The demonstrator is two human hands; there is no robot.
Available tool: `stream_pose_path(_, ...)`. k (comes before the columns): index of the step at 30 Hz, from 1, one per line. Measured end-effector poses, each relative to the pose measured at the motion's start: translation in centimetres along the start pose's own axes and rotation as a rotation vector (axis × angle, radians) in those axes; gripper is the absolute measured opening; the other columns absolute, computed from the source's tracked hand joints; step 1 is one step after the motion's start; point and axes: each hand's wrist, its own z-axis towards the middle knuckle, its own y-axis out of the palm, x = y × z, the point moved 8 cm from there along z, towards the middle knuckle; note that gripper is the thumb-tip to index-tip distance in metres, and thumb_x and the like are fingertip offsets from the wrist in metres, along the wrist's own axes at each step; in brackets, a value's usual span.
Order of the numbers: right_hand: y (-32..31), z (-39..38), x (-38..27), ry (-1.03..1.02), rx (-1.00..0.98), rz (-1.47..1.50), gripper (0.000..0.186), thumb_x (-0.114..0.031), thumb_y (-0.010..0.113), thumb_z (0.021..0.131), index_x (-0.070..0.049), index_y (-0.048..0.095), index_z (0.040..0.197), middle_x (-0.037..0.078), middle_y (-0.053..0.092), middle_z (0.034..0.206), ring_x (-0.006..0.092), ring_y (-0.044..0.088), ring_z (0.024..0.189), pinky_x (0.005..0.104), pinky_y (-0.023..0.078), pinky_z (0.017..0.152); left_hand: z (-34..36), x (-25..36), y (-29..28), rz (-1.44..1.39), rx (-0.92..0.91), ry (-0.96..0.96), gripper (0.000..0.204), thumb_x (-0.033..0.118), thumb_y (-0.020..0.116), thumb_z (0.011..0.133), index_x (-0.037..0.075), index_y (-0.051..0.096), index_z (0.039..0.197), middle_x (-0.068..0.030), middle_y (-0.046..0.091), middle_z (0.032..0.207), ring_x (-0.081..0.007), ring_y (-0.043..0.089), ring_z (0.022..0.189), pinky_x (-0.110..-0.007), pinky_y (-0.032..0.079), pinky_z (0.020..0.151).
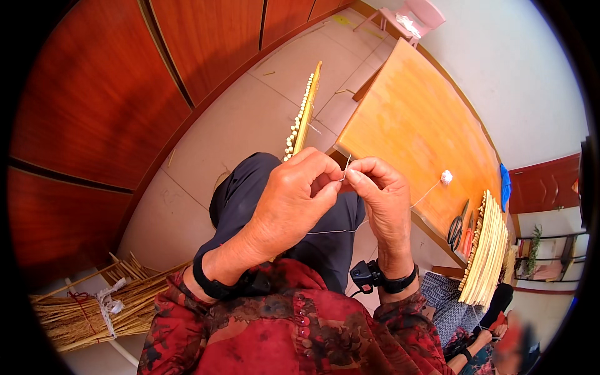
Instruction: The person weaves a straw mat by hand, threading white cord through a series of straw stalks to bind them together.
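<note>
No legible text, labels, numbers or signs anywhere

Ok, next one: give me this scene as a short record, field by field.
Left hand: thumb and fingertips pinching a thin pale strand
Right hand: fingertips pinched at the same strand, close beside the left
Wooden table: white string ball, black-handled scissors
Table's right end: row of straw-coloured stalks
Lower left: bundle of dry stalks, tied with white and red cord
Far end: pink chair
Lower right: co-worker's forearm
</note>
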Motion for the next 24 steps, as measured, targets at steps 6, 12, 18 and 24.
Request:
stream_pose_path(6, 0.1, 0.0, -0.1, -0.005, -0.001, -0.05, 0.006, -0.003, 0.057, 0.083, 0.001, 0.059, 0.087, 0.001, 0.059, 0.08, 0.0078, 0.057, 0.075, 0.0208, 0.046, 0.07, 0.0, 0.0, 0.0, -0.006, 0.004, 0.008, 0.007, -0.004, 0.061, 0.072, 0.001, 0.056, 0.075, -0.0014, 0.048, 0.072, -0.0055, 0.044, 0.056, -0.02, 0.036, 0.05)
stream_pose_path(12, 0.3, -0.1, -0.2, -0.026, 0.016, -0.068, 0.005, -0.002, 0.056, 0.083, 0.001, 0.058, 0.087, 0.0, 0.058, 0.081, 0.0072, 0.056, 0.075, 0.0201, 0.045, 0.071, 0.1, -1.0, 0.3, -0.096, -0.048, -0.051, 0.007, -0.003, 0.061, 0.075, 0.001, 0.056, 0.077, 0.0009, 0.047, 0.073, -0.0032, 0.044, 0.06, -0.018, 0.037, 0.052)
stream_pose_path(18, 0.2, 0.0, -0.6, -0.1, 0.058, -0.182, 0.005, -0.001, 0.054, 0.084, 0.001, 0.057, 0.089, 0.002, 0.058, 0.082, 0.0073, 0.056, 0.076, 0.0199, 0.045, 0.071, 0.0, -2.3, 0.8, -0.316, -0.125, -0.211, 0.006, 0.0, 0.06, 0.08, 0.001, 0.055, 0.083, 0.0019, 0.049, 0.071, -0.0024, 0.049, 0.057, -0.016, 0.039, 0.049)
stream_pose_path(24, -0.2, -0.1, -0.2, -0.051, 0.12, 0.017, 0.01, -0.006, 0.058, 0.084, 0.001, 0.058, 0.092, 0.004, 0.06, 0.082, 0.0094, 0.058, 0.075, 0.0218, 0.047, 0.071, -0.2, -2.3, 0.9, -0.424, -0.137, -0.288, 0.003, 0.001, 0.057, 0.081, 0.001, 0.053, 0.081, -0.0004, 0.05, 0.068, -0.0048, 0.049, 0.055, -0.019, 0.041, 0.049)
